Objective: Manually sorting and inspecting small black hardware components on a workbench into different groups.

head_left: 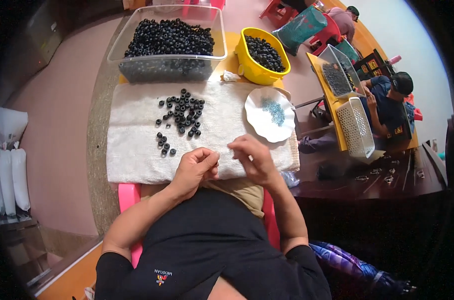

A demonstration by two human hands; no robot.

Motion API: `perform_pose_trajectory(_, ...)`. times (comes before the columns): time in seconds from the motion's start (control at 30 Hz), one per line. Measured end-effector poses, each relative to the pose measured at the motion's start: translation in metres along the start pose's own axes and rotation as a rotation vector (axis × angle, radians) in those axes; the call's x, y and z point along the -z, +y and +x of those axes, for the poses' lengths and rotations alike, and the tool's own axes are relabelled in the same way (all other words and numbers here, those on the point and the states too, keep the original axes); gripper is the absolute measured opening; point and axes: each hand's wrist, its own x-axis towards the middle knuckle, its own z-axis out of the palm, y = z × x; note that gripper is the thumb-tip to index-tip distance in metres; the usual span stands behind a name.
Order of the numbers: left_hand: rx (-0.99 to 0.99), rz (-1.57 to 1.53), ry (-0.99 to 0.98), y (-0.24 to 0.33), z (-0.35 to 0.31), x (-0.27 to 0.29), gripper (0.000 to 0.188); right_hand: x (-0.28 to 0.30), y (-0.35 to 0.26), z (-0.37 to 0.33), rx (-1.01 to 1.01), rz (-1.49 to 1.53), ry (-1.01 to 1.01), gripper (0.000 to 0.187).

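Observation:
My left hand (196, 167) rests at the near edge of a white towel (137, 150), fingers curled around a small black ring that barely shows. My right hand (251, 157) sits just to its right, thumb and fingertips pinched together; what it pinches is too small to see. Several black rubber rings (182, 114) lie scattered on the towel beyond my hands. A white scalloped dish (259, 117) holding small blue-grey pieces (274, 110) stands on the towel's right end.
A clear plastic bin (169, 67) full of black rings stands behind the towel, with a yellow tub (252, 70) of more rings to its right. Another person (387, 100) works at a yellow table (332, 107) with a white basket (357, 127). White sacks (7, 170) lean at left.

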Motion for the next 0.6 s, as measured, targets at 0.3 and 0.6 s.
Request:
perform_pose_trajectory(0.3, -0.025, 0.086, -0.072, 0.005, 0.002, -0.005, 0.023, -0.018, 0.000, -0.003, 0.078, -0.077, 0.054, 0.019)
perform_pose_trajectory(0.6, -0.097, 0.210, -0.108, 0.007, 0.005, -0.004, 0.021, -0.018, 0.003, -0.005, 0.071, -0.075, 0.064, 0.019)
